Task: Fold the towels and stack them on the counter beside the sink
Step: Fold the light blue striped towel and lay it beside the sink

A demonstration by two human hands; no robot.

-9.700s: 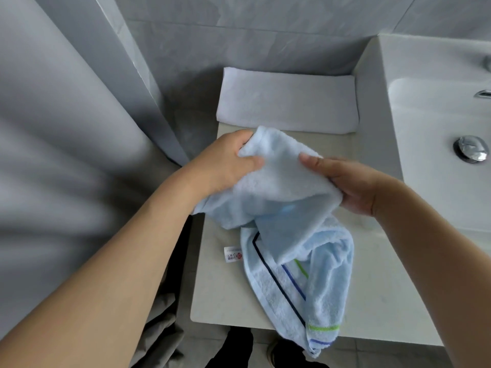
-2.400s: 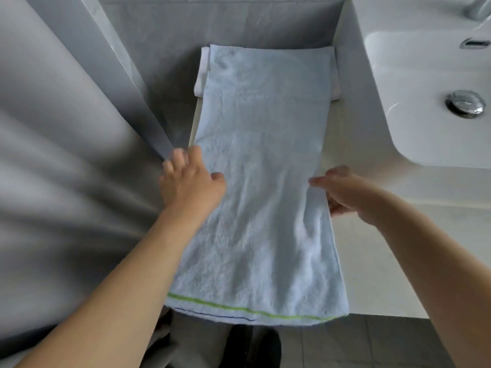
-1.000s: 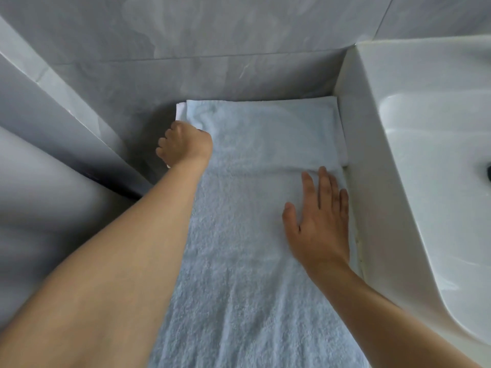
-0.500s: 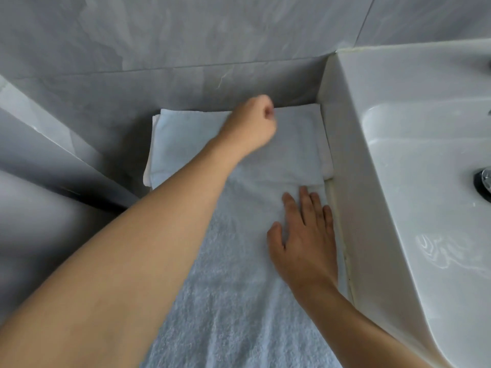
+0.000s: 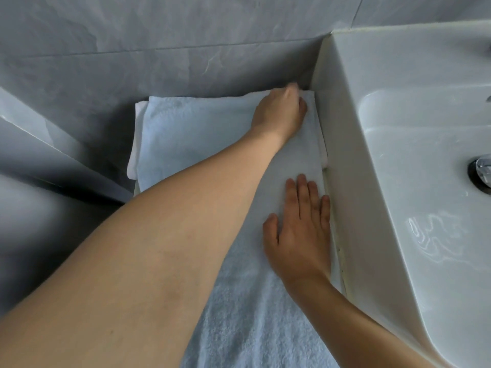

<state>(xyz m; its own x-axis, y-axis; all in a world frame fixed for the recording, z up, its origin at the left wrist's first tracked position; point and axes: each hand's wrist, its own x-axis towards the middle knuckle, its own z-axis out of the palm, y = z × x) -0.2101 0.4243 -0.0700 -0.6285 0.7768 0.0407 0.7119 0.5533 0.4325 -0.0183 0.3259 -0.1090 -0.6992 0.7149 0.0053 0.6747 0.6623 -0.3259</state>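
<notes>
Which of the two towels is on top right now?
The light blue towel is on top, spread out under both hands. The white towel lies folded beneath it; only its edges peek out.

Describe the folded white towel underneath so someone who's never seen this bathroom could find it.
Start at the white ceramic sink; left of it a pale blue terry towel lies spread out toward the grey tiled wall. The folded white towel lies under its far end. Only its whiter, thicker edges peek out beside the blue.
</notes>
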